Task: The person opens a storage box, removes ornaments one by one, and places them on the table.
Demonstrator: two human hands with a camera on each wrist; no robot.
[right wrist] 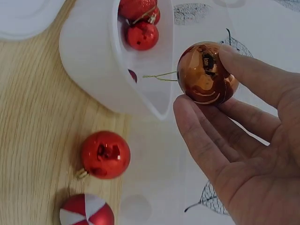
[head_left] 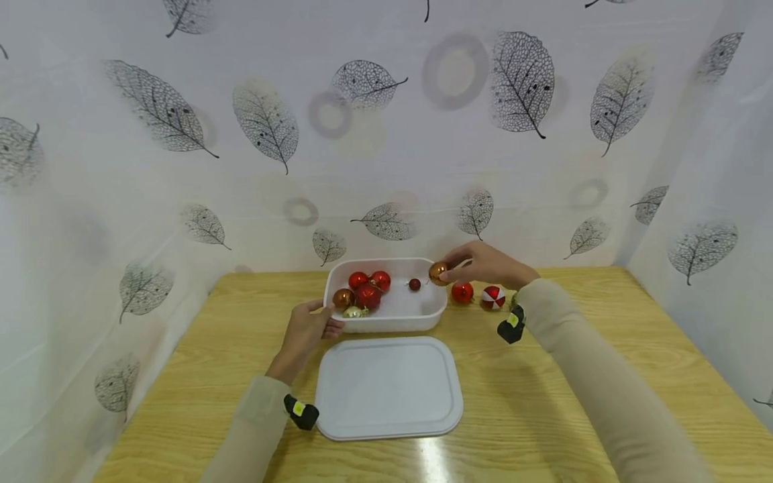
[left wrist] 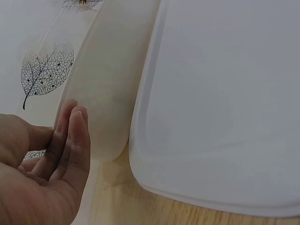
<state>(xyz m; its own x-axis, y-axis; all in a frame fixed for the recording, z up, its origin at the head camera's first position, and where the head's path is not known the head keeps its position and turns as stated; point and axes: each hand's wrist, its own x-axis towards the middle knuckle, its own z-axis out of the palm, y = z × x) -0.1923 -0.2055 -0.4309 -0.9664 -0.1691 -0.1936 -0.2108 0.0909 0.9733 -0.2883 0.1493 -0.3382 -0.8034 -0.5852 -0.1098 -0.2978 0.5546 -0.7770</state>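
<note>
Right hand (head_left: pixel 486 263) pinching a copper bauble (head_left: pixel 437 274), I hold it at the right rim of the white box (head_left: pixel 386 325), my left hand (head_left: pixel 306 329) gripping its near-left corner; filling seems the step, and next calls for lowering the bauble inside, then letting go

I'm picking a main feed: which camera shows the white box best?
Head: nearly the whole white box shows, with the baubles inside. Left wrist shows only part of its outer wall, by the left hand; right wrist shows one end, cropped, some red baubles inside.
</note>
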